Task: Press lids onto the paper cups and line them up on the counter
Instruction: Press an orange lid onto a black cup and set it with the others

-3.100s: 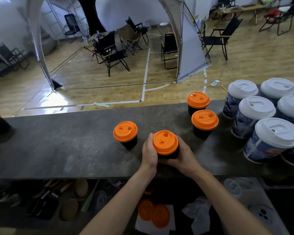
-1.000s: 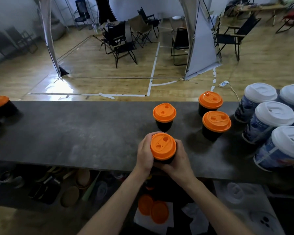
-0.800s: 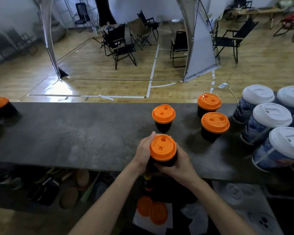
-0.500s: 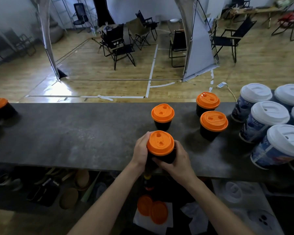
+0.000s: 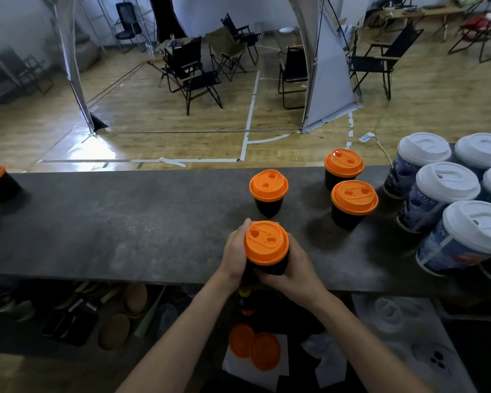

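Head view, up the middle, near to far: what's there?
loose orange lids → held orange-lidded cup → second orange-lidded cup → black folding chair

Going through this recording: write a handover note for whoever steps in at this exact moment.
Left hand and right hand both grip a black paper cup with an orange plastic lid at the near edge of the grey counter.
Done: three more orange-lidded black cups stand behind it, loosely grouped; white-lidded blue cups stand right.
To do: check the held lid's seating, set the cup in line. Two spare orange lids lie below the counter.
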Motion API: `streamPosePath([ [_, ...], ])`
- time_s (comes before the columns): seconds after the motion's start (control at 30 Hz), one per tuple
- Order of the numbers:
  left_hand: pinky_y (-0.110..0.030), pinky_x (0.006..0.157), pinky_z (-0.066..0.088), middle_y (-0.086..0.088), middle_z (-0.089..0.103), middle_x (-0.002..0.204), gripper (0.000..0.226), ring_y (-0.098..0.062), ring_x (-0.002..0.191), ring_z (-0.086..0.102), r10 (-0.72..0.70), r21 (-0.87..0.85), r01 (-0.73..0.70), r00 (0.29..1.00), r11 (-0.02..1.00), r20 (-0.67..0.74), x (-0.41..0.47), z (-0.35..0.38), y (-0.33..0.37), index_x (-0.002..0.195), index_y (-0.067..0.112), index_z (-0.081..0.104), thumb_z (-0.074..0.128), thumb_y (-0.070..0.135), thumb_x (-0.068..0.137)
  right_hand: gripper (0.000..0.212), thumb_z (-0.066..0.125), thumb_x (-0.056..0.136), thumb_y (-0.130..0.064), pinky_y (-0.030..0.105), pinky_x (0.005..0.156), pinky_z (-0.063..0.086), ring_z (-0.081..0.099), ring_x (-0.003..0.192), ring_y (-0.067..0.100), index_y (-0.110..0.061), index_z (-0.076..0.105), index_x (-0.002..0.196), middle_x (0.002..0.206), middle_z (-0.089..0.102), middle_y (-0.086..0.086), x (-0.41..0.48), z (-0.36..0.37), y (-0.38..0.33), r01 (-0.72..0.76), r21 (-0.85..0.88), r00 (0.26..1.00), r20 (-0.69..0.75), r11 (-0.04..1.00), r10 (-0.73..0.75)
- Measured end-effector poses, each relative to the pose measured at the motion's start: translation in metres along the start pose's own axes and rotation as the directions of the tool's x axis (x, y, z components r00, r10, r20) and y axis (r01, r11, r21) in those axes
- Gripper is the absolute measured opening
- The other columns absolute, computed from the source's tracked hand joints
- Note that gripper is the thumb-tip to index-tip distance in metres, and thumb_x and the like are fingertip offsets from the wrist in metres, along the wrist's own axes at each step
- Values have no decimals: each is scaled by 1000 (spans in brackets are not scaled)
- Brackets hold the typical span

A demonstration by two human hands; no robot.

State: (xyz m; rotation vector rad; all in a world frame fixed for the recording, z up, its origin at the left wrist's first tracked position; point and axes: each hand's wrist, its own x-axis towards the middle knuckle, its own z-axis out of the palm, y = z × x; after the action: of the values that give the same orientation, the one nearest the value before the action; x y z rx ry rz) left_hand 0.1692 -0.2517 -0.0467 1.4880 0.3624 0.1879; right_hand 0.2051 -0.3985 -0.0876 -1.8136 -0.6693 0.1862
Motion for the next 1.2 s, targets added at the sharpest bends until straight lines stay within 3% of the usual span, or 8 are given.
streamPosePath([
  [0.13, -16, 81, 51, -9, 77, 96, 52, -11, 92, 72, 29, -5, -31, 977, 1000, -211, -7, 10, -13, 98, 3, 75, 29, 25, 112, 89, 90, 64, -51, 16, 102, 44, 53, 127, 0, -28, 45, 137, 134, 54, -13, -1, 6, -5, -3, 3, 999, -39, 1000, 3],
  [0.2, -17, 80, 52, -5, 78, 93, 50, -11, 91, 72, 16, 1, -16, 983, 1000, -184, -4, 5, -8, 96, 6, 75, 31, 23, 112, 83, 92, 62, -49, 12, 96, 45, 55, 120, -4, -32, 47, 130, 127, 58, -15, -1, 7, -7, -32, 15, 996, -86, 999, 33],
  [0.33, -30, 93, 55, -15, 77, 105, 52, -27, 105, 72, -52, 13, 53, 998, 999, -38, 6, -2, 3, 107, 0, 75, 32, 29, 111, 76, 88, 64, -36, 22, 98, 49, 58, 119, -1, -34, 51, 130, 125, 61, -15, 0, 0, -5, 19, 13, 998, -57, 1000, -18],
  [0.53, -15, 78, 52, -5, 77, 93, 50, -10, 89, 72, 47, -23, -55, 965, 998, -257, -11, 11, -10, 97, 6, 74, 29, 24, 112, 83, 92, 63, -46, 14, 96, 45, 55, 119, -2, -30, 46, 130, 126, 56, -11, -1, 8, -4, 11, -35, 996, -88, 999, -14],
  [0.73, -34, 95, 54, -14, 77, 107, 47, -28, 107, 71, 50, 12, -50, 998, 999, -24, 7, -8, 2, 105, 7, 76, 38, 35, 103, 71, 88, 68, -39, 29, 97, 50, 56, 117, 0, -29, 53, 129, 122, 58, -11, -2, 5, 1, 22, -58, 998, -54, 998, -25],
  [0.9, -17, 81, 51, -4, 77, 98, 38, -10, 94, 71, 134, 73, -119, 959, 990, -251, -8, 13, -6, 101, 4, 74, 38, 12, 109, 91, 89, 62, -53, 23, 101, 46, 53, 124, 4, -25, 46, 137, 130, 52, -11, -2, 9, -1, 37, -49, 996, -81, 998, -41],
  [1.07, -30, 91, 56, -10, 77, 105, 41, -23, 103, 72, 5, 0, -5, 990, 1000, -138, 0, 5, 2, 105, 7, 76, 42, 29, 104, 79, 93, 60, -46, 24, 94, 50, 57, 115, -1, -35, 48, 125, 121, 60, -13, -2, 8, -1, -23, -20, 992, -128, 1000, 20],
  [1.2, -18, 81, 53, -6, 79, 98, 45, -12, 95, 73, -7, 28, 11, 989, 1000, -147, -1, 11, 6, 101, 8, 77, 34, 20, 110, 83, 88, 63, -50, 27, 99, 49, 54, 121, 2, -29, 50, 134, 125, 56, -13, -1, 6, 1, 10, -21, 997, -77, 1000, -11],
])
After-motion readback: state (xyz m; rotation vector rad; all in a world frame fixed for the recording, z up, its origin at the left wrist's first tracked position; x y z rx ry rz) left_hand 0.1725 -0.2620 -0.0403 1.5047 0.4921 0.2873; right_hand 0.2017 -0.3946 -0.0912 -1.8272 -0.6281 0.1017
